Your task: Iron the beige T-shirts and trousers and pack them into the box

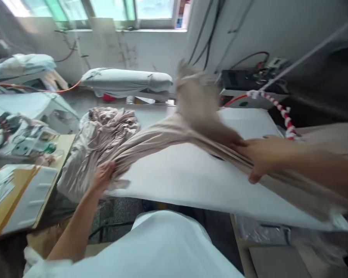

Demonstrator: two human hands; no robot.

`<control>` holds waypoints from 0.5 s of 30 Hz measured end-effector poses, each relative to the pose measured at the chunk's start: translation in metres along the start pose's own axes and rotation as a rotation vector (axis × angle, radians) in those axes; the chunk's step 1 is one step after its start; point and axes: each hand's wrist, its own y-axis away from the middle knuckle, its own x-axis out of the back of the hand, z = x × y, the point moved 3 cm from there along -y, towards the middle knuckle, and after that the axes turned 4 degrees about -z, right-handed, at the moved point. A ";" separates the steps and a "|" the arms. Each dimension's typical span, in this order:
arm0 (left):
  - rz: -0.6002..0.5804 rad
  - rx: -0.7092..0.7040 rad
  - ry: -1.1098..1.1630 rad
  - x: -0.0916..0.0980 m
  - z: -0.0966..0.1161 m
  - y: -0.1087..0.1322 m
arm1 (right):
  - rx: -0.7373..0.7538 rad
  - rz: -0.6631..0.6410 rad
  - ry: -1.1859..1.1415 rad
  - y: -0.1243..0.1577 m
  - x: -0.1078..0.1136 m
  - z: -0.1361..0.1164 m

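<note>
A beige garment point(162, 133) of thin cloth stretches across the white padded board point(168, 173) in front of me, and its upper middle is smeared by motion. At the board's left end my left hand point(104, 173) has its fingers closed around the gathered cloth. On the right, my right hand point(261, 154) grips another stretch of the same garment between thumb and fingers, though blur softens the fingertips. The garment's far part flares up above the board, and more cloth trails under my right forearm. A heap of crumpled beige cloth point(113, 123) lies just beyond my left hand.
A cloth-covered padded arm point(127, 81) stands at the back below the window. A dark machine point(249, 79) with a red-and-white wrapped cord point(285, 112) is behind the board's right side. At left are a cluttered table point(65, 144) and a white bin point(36, 197).
</note>
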 end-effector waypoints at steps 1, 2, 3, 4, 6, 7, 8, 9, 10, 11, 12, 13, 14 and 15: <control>0.147 0.068 -0.201 0.013 -0.026 -0.003 | 0.056 -0.157 0.049 0.011 -0.007 0.028; 0.250 0.169 -0.410 0.022 -0.054 -0.003 | 0.132 -0.306 0.089 0.025 -0.021 0.054; 0.304 0.284 -0.601 0.027 -0.082 0.000 | 0.202 -0.419 0.117 0.043 -0.039 0.078; 0.323 0.414 -0.755 0.027 -0.107 0.006 | 0.222 -0.460 0.126 0.065 -0.061 0.102; 0.385 0.623 -0.943 0.015 -0.142 0.024 | 0.070 -0.347 0.098 0.119 -0.105 0.150; 0.454 0.643 -1.004 0.001 -0.146 0.031 | -0.093 -0.230 0.077 0.149 -0.124 0.173; 0.545 0.594 -1.057 -0.018 -0.141 0.037 | -0.254 -0.102 0.045 0.180 -0.140 0.193; 0.619 0.485 -1.097 -0.045 -0.127 0.039 | -0.388 0.027 -0.009 0.207 -0.151 0.207; 0.642 0.332 -1.108 -0.081 -0.107 0.038 | -0.476 0.135 -0.090 0.227 -0.159 0.215; 0.595 0.159 -1.075 -0.127 -0.082 0.034 | -0.513 0.208 -0.194 0.239 -0.164 0.215; 0.469 0.003 -1.001 -0.181 -0.055 0.028 | -0.511 0.243 -0.307 0.241 -0.166 0.208; 0.293 -0.114 -0.895 -0.242 -0.029 0.021 | -0.482 0.230 -0.419 0.235 -0.166 0.196; 0.086 -0.205 -0.768 -0.307 -0.004 0.014 | -0.442 0.168 -0.521 0.222 -0.164 0.181; -0.159 -0.263 -0.669 -0.374 0.019 0.007 | -0.404 0.075 -0.604 0.206 -0.163 0.164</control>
